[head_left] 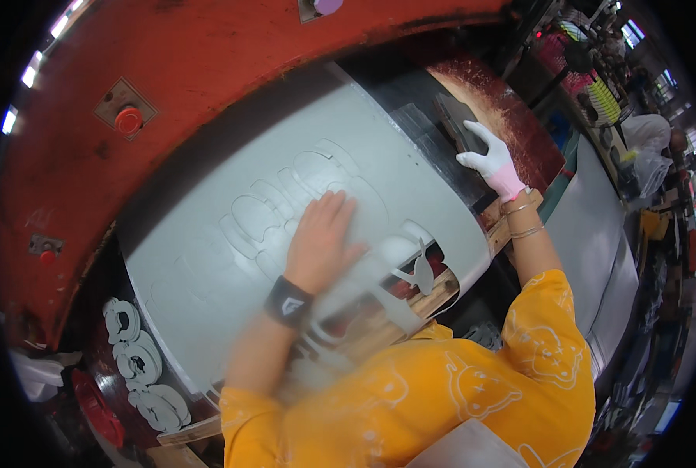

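My left hand [322, 243], bare with a black wristband, lies flat with its fingers stretched out on a pale grey-green sheet [207, 226]. Cut outlines of curved, sole-like shapes run across the sheet around the fingertips. Toward the near edge, cut-out gaps leave thin strips of the sheet [424, 273]. My right hand [490, 160] wears a white glove with a pink cuff. Its thumb and fingers are spread beside a dark flat slab [458, 125] to the right of the sheet; whether they touch it I cannot tell.
An orange-red machine beam [207, 70] with a red button [128, 120] arches over the far side. Stacked grey cut pieces [137, 359] lie at the left, near a red object [97, 407]. A wooden bar [433, 295] shows under the near edge. Another person [646, 136] is at the far right.
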### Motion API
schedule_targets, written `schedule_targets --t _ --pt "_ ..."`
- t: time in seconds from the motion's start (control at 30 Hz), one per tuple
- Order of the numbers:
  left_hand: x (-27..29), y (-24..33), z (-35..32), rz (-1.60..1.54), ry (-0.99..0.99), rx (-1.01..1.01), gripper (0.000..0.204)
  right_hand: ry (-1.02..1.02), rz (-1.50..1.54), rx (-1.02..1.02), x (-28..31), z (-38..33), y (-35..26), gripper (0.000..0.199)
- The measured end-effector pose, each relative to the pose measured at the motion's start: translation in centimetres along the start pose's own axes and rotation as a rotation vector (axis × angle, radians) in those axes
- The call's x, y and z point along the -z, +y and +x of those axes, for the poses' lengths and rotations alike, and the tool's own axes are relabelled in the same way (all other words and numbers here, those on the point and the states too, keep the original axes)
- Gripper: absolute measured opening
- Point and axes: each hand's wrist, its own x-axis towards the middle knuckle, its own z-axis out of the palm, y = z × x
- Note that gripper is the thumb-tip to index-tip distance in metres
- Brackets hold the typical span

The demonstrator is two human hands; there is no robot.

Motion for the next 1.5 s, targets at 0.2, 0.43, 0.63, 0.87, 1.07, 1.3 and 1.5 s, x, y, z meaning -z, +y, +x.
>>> schedule_targets --t 0.2,0.43,0.63,0.87,1.07,1.3,1.5 --pt "-1.3 4.2 -1.5 -0.005 -0.092 0.130 0.076 0.030 -0.645 0.063 -1.8 -1.7 2.9 0.067" --pt "-2.0 6.6 -1.7 0.012 -0.096 0.186 0.077 0.070 -0.060 0.470 -5.4 -2.9 -3.5 0.042" --pt "-2.3 6.3 -2.0 0.055 -0.026 0.136 0.070 -0.007 0.028 0.469 -8.8 -3.6 -4.6 0.031" --pt "-1.0 7.7 1.0 0.010 -0.260 0.189 0.049 0.016 0.053 0.477 -9.3 -3.2 -3.9 0.024" --pt "-0.1 5.8 1.9 -0.817 -0.199 0.487 0.032 0.018 0.094 0.467 -9.1 -3.3 -3.8 0.021" --pt "-1.7 5.8 0.7 -0.524 -0.092 0.256 0.044 0.019 0.063 0.497 -9.0 -3.3 -4.3 0.020" --pt "-3.4 6.3 0.4 -0.135 0.037 -0.040 0.064 0.001 0.062 0.502 -8.8 -3.4 -4.1 0.020"
